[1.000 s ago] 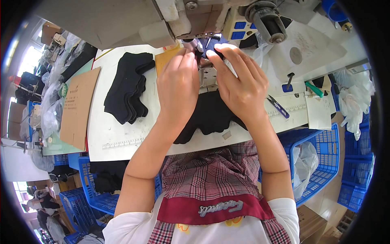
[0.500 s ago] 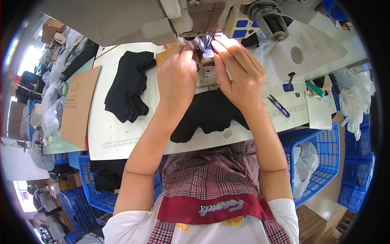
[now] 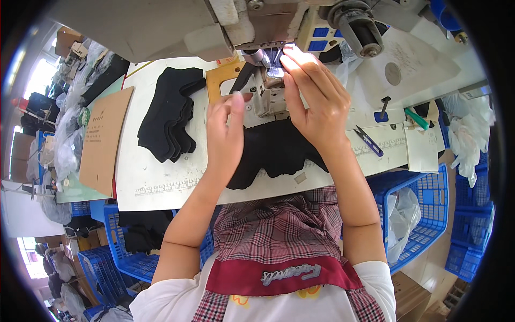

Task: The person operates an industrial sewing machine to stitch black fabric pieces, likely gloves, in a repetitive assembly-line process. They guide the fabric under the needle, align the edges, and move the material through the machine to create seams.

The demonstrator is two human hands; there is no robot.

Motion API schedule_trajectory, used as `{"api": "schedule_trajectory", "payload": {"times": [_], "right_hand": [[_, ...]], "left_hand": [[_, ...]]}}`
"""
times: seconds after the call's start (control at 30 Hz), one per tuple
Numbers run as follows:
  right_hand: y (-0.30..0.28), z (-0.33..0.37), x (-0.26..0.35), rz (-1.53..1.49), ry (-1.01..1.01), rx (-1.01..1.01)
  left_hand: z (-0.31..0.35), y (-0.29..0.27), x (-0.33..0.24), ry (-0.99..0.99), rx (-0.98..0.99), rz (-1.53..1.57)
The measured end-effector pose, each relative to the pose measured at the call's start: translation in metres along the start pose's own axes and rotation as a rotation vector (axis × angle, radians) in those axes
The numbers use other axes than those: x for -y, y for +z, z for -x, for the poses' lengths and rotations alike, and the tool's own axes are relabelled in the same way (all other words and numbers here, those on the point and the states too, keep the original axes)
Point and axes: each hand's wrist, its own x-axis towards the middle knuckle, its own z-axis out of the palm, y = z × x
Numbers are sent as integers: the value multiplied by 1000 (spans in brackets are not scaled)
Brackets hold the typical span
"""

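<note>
My right hand point(image 3: 317, 96) is up at the needle area of a sewing machine point(image 3: 271, 27). Its fingers are drawn together against the lit presser foot point(image 3: 275, 71), and whatever they pinch is hidden. Left of the foot a narrow dark strip of fabric point(image 3: 244, 78) runs beside the metal arm. My left hand point(image 3: 225, 126) hovers lower left of the foot, slightly blurred, thumb and fingers apart, with nothing seen in it. Black cut fabric pieces point(image 3: 276, 147) lie below the machine, between my forearms. Farther left rests a layered stack of black fabric pieces point(image 3: 169, 115).
Thread snips point(image 3: 369, 141) lie on the white table point(image 3: 155, 196), right of my right wrist. A cardboard sheet point(image 3: 105, 142) leans along the left side. Blue crates point(image 3: 434, 214) stand below the table on both sides, and a yellow frame point(image 3: 215, 86) sits beside the machine.
My left hand has come away from the presser foot, down and to the left, and its fingers have parted. The right hand stays in place. The dark strip and yellow frame now show more.
</note>
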Motion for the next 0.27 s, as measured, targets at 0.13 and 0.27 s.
{"api": "schedule_trajectory", "payload": {"times": [0.13,0.27], "right_hand": [[-1,2,2,-13,42,22],[-4,2,5,-46,80,46]], "left_hand": [[-37,9,6,-513,77,588],[-90,32,25,-509,13,857]]}}
